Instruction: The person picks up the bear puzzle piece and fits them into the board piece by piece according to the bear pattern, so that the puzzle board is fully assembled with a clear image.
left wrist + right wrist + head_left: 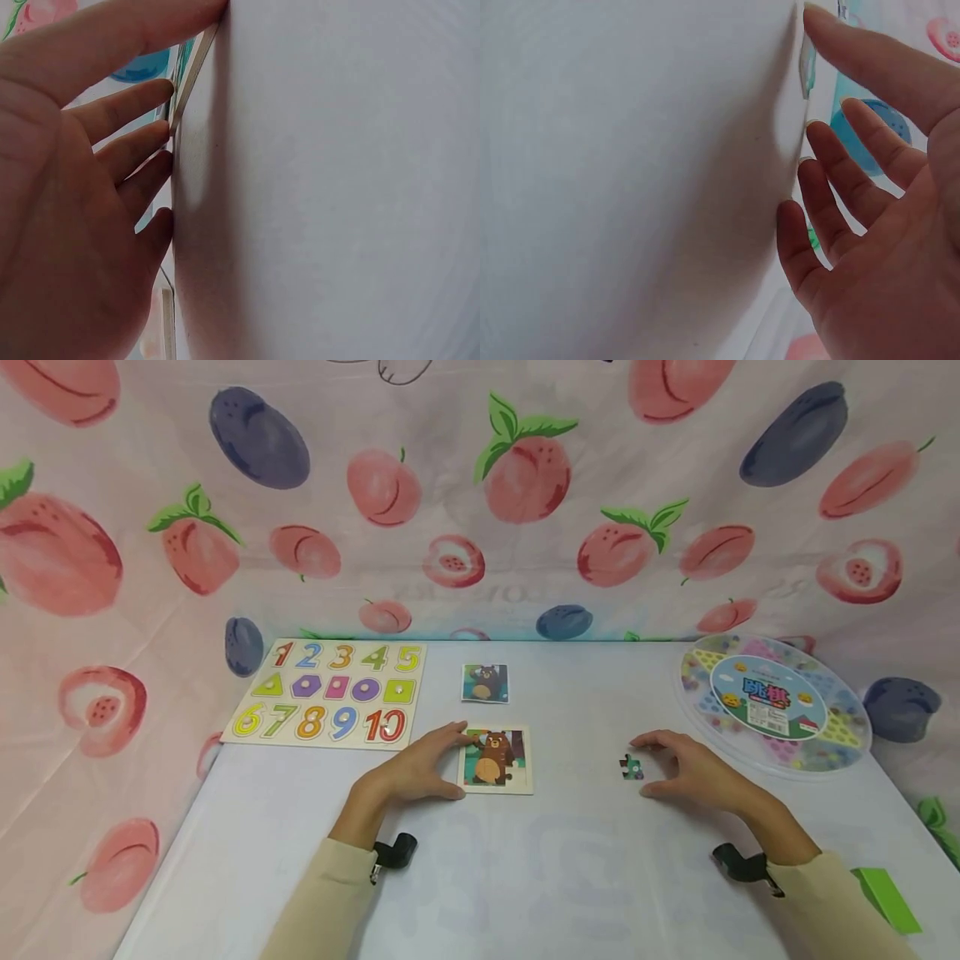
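A square wooden puzzle board point(522, 783) with a brown bear picture lies mid-table, with a gap at the picture's lower right. At its left side is my left hand point(416, 767), index fingertip at the upper left corner and thumb at the lower left one. In the left wrist view the thumb meets the board's edge point(196, 64). Farther right, a small green jigsaw piece point(632, 767) lies on the table. My right hand point(697, 774) is just right of it, thumb and fingers spread apart around nothing; whether a fingertip touches the piece, I cannot tell.
Behind the board lies a small bear picture card point(485, 683). A number and shape board point(330, 693) is at the back left. A round Chinese checkers set point(772, 702) occupies the back right. A green block point(887, 900) sits by the right sleeve. Fruit-print cloth hangs behind the white table point(570, 860).
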Action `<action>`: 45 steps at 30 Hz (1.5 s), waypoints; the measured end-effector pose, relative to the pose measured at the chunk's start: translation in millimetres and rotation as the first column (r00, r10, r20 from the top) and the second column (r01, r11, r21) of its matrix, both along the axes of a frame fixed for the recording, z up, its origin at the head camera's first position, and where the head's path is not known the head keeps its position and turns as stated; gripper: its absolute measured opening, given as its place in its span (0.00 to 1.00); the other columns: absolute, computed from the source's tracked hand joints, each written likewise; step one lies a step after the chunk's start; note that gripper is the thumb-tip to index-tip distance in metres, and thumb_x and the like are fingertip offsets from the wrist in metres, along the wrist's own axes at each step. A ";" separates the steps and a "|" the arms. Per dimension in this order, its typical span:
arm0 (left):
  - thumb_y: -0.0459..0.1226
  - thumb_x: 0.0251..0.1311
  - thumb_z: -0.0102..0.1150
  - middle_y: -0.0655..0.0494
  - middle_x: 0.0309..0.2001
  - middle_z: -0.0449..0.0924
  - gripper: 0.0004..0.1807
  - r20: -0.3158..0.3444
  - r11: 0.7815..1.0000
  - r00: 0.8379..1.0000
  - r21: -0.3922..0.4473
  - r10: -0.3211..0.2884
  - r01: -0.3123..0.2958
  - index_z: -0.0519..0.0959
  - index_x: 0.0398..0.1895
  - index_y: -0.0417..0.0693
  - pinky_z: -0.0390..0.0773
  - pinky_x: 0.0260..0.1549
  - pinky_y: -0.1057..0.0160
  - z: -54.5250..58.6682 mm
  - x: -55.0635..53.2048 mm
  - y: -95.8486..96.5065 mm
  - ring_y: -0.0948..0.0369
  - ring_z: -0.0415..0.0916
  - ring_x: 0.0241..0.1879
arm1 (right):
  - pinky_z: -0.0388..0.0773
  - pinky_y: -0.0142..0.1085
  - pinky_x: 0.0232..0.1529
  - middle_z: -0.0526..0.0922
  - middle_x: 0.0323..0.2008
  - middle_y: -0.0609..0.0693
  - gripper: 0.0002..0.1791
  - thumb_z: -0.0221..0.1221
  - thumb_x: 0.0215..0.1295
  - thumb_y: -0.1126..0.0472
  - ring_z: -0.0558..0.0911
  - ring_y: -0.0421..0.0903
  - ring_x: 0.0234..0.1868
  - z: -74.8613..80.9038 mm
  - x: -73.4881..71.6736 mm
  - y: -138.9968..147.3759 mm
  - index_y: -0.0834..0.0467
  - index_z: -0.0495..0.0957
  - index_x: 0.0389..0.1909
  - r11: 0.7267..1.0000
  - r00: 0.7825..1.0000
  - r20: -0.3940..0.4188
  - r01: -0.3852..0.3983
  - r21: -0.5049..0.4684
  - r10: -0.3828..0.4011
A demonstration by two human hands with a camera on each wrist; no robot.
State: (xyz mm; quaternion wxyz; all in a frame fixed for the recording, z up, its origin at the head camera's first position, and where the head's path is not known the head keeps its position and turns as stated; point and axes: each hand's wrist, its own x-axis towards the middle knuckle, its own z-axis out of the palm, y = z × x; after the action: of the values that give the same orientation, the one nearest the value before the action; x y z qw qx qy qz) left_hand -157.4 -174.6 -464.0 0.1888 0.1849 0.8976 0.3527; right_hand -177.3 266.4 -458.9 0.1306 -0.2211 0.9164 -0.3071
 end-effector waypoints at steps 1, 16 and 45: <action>0.39 0.52 0.76 0.54 0.83 0.51 0.42 -0.001 1.000 1.000 0.001 -0.001 0.001 0.70 0.72 0.51 0.49 0.83 0.45 -0.4 -0.2 0.1 0.50 0.45 0.84 | 0.74 0.56 0.67 0.79 0.63 0.56 0.34 0.74 0.58 0.52 0.74 0.58 0.66 -1.0 -0.1 1.0 0.56 0.74 0.64 1.000 1.000 -0.008 0.000 0.002 0.000; 0.41 0.52 0.76 0.54 0.83 0.52 0.42 -0.031 1.000 0.999 -0.022 -0.017 0.016 0.70 0.73 0.51 0.49 0.83 0.45 -0.3 -2.5 3.8 0.50 0.44 0.84 | 0.76 0.30 0.57 0.84 0.57 0.50 0.24 0.72 0.61 0.55 0.78 0.50 0.57 -5.7 -3.1 0.8 0.52 0.79 0.57 1.000 0.999 -0.047 0.010 -0.015 -0.010; 0.40 0.52 0.75 0.52 0.83 0.52 0.42 -0.028 1.000 1.000 -0.004 -0.007 0.007 0.70 0.73 0.50 0.50 0.82 0.42 0.0 1.8 1.6 0.48 0.45 0.84 | 0.82 0.25 0.50 0.86 0.50 0.51 0.15 0.69 0.63 0.61 0.82 0.43 0.49 -5.1 -8.4 -16.2 0.54 0.82 0.51 0.996 0.999 -0.031 0.021 -0.091 -0.024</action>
State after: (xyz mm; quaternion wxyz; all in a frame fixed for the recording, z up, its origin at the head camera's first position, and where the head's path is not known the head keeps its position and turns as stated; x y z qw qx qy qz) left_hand -155.7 -173.0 -464.1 0.1781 0.1926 0.9002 0.3475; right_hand -185.7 250.2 -463.9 0.1022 -0.2216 0.9059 -0.3461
